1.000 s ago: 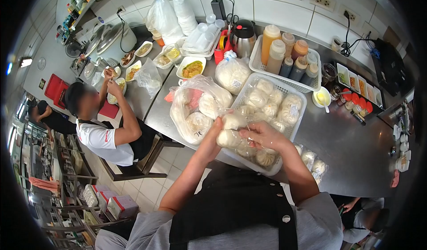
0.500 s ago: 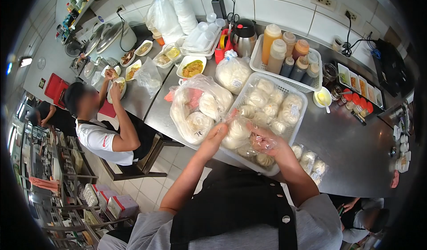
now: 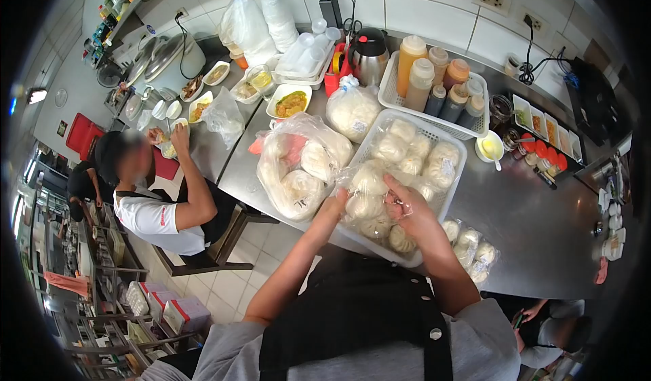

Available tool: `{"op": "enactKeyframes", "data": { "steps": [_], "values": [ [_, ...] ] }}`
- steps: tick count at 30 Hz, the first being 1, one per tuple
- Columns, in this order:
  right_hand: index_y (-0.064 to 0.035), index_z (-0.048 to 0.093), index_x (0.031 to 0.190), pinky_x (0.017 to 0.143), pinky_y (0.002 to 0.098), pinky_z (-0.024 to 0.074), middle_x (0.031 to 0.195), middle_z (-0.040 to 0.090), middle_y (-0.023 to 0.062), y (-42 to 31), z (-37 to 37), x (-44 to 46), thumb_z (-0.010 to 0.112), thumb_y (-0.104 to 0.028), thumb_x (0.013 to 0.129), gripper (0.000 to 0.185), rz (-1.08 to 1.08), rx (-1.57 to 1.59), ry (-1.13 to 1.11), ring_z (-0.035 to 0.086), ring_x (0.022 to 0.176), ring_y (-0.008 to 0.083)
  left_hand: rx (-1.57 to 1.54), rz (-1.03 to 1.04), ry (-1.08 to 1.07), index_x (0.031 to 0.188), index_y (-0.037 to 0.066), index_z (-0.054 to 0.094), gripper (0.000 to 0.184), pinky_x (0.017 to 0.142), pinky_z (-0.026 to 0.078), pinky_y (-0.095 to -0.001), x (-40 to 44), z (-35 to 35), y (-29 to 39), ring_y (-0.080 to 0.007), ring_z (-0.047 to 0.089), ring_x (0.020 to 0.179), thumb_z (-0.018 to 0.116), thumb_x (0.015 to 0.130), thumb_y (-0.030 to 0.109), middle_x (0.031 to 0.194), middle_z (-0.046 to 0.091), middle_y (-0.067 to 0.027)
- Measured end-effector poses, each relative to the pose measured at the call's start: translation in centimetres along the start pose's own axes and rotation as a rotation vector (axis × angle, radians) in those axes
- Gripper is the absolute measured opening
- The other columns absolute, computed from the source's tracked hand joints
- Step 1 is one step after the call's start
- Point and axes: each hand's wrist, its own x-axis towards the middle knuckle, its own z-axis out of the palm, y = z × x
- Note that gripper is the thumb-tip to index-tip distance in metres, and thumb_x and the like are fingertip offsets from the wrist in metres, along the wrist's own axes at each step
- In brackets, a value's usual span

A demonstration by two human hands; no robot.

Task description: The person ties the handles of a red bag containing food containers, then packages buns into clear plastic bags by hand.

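Note:
A clear plastic bag of white steamed buns point(image 3: 365, 194) is held between my hands, above a white basket point(image 3: 456, 184) of more bagged buns. My left hand point(image 3: 330, 213) is closed on the bag's left side, thumb up along the plastic. On the other side, my right hand point(image 3: 412, 211) has its fingers curled into the gathered plastic. Just left of the basket sits a large plastic bag point(image 3: 302, 167) with wrapped buns and something pink inside. Behind it stands a knotted bag of buns point(image 3: 354, 113). More packed buns point(image 3: 471, 249) lie by the basket's right front corner.
A basket of sauce bottles point(image 3: 434, 86) and a thermos jug point(image 3: 369, 55) stand at the back. A white bowl with a spoon point(image 3: 489, 147) is to the right. A seated co-worker point(image 3: 163, 204) handles food at the left; another person point(image 3: 553, 337) is at the lower right.
The bag of buns has been raised slightly and turned, showing its buns more plainly. My right hand has turned, with its back more upward. The seated co-worker's hands have come lower.

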Motion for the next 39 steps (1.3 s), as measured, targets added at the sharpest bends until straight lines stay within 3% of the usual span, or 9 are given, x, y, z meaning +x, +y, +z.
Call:
{"op": "enactKeyframes", "data": {
  "steps": [3, 9, 11, 16, 21, 23, 29, 33, 39],
  "values": [
    [-0.0128, 0.053, 0.075, 0.041, 0.0214, 0.0216, 0.056, 0.042, -0.0055, -0.9, -1.4, 0.7, 0.065, -0.036, 0.094, 0.032, 0.207, 0.237, -0.198, 0.033, 0.044, 0.004, 0.35, 0.222, -0.111, 0.119, -0.001, 0.063, 0.048, 0.087, 0.043, -0.0273, -2.9, 2.3, 4.9, -0.01, 0.055, 0.098, 0.051, 0.101, 0.042, 0.106, 0.065, -0.0041],
    [-0.0144, 0.051, 0.078, 0.039, 0.0221, 0.0194, 0.054, 0.039, -0.0052, -1.4, -2.7, 0.7, 0.06, -0.042, 0.096, 0.034, 0.284, 0.122, -0.409, 0.03, 0.042, 0.0049, 0.19, 0.151, -0.101, 0.113, -0.002, 0.066, 0.043, 0.077, 0.045, -0.0241, -1.2, -0.9, 3.1, -0.0065, 0.056, 0.086, 0.053, 0.101, 0.037, 0.097, 0.068, -0.0022],
    [-0.0121, 0.053, 0.083, 0.039, 0.0226, 0.0192, 0.053, 0.038, -0.0052, -1.9, -1.6, 0.0, 0.058, -0.043, 0.096, 0.034, 0.266, -0.181, -0.173, 0.03, 0.041, 0.0049, 0.184, 0.138, -0.039, 0.109, -0.002, 0.068, 0.044, 0.076, 0.045, -0.024, -0.8, -0.8, 2.1, -0.0063, 0.056, 0.085, 0.052, 0.101, 0.038, 0.094, 0.068, -0.0019],
    [-0.0055, 0.056, 0.09, 0.037, 0.0192, 0.0217, 0.053, 0.038, -0.0049, -1.3, -3.2, 1.1, 0.057, -0.046, 0.096, 0.041, 0.336, -0.016, -0.352, 0.032, 0.041, 0.0035, 0.106, 0.181, 0.182, 0.098, -0.003, 0.071, 0.052, 0.072, 0.045, -0.0232, -0.5, 0.8, 0.9, -0.0069, 0.056, 0.079, 0.047, 0.103, 0.042, 0.086, 0.068, -0.0022],
    [-0.0029, 0.057, 0.097, 0.035, 0.0159, 0.0238, 0.057, 0.043, -0.0045, -0.4, -3.6, 1.5, 0.062, -0.043, 0.094, 0.04, 0.47, 0.231, -0.472, 0.033, 0.04, 0.0017, -0.271, 0.191, 0.116, 0.109, -0.007, 0.066, 0.058, 0.08, 0.05, -0.0258, -0.9, 1.4, 3.0, -0.0143, 0.066, 0.087, 0.043, 0.102, 0.046, 0.1, 0.07, -0.0097],
    [-0.0037, 0.058, 0.095, 0.034, 0.0164, 0.0244, 0.057, 0.046, -0.0043, -0.4, -2.4, 0.4, 0.067, -0.036, 0.092, 0.034, 0.264, 0.063, -0.238, 0.033, 0.039, 0.0014, -0.236, 0.114, 0.087, 0.114, -0.007, 0.064, 0.059, 0.084, 0.05, -0.0276, -0.7, 0.6, 2.8, -0.0157, 0.066, 0.093, 0.043, 0.102, 0.047, 0.104, 0.069, -0.0104],
    [-0.0041, 0.059, 0.091, 0.035, 0.014, 0.0269, 0.06, 0.048, -0.0037, -0.7, -2.7, 0.9, 0.07, -0.034, 0.09, 0.032, 0.258, 0.164, -0.087, 0.037, 0.041, 0.0015, -0.133, 0.036, -0.006, 0.123, -0.005, 0.06, 0.056, 0.092, 0.049, -0.0323, -1.7, 0.7, 2.4, -0.0173, 0.063, 0.106, 0.052, 0.099, 0.045, 0.111, 0.068, -0.009],
    [0.0003, 0.058, 0.1, 0.036, 0.0132, 0.0276, 0.059, 0.046, -0.005, -0.4, -3.5, 1.2, 0.069, -0.034, 0.091, 0.037, 0.474, 0.407, -0.174, 0.037, 0.041, 0.0014, 0.149, 0.141, 0.043, 0.126, -0.004, 0.058, 0.055, 0.092, 0.049, -0.032, -2.1, 1.0, 2.8, -0.0168, 0.062, 0.105, 0.064, 0.093, 0.04, 0.11, 0.067, -0.0073],
    [0.0059, 0.051, 0.112, 0.038, 0.0132, 0.0308, 0.06, 0.044, -0.0067, 0.9, -3.4, 1.1, 0.068, -0.032, 0.092, 0.046, 0.471, 0.431, -0.331, 0.038, 0.043, 0.0012, -0.122, -0.102, 0.201, 0.128, -0.001, 0.054, 0.053, 0.092, 0.049, -0.0312, -1.4, 0.8, 2.8, -0.0177, 0.062, 0.107, 0.067, 0.092, 0.036, 0.11, 0.066, -0.0081]
  ]
}}
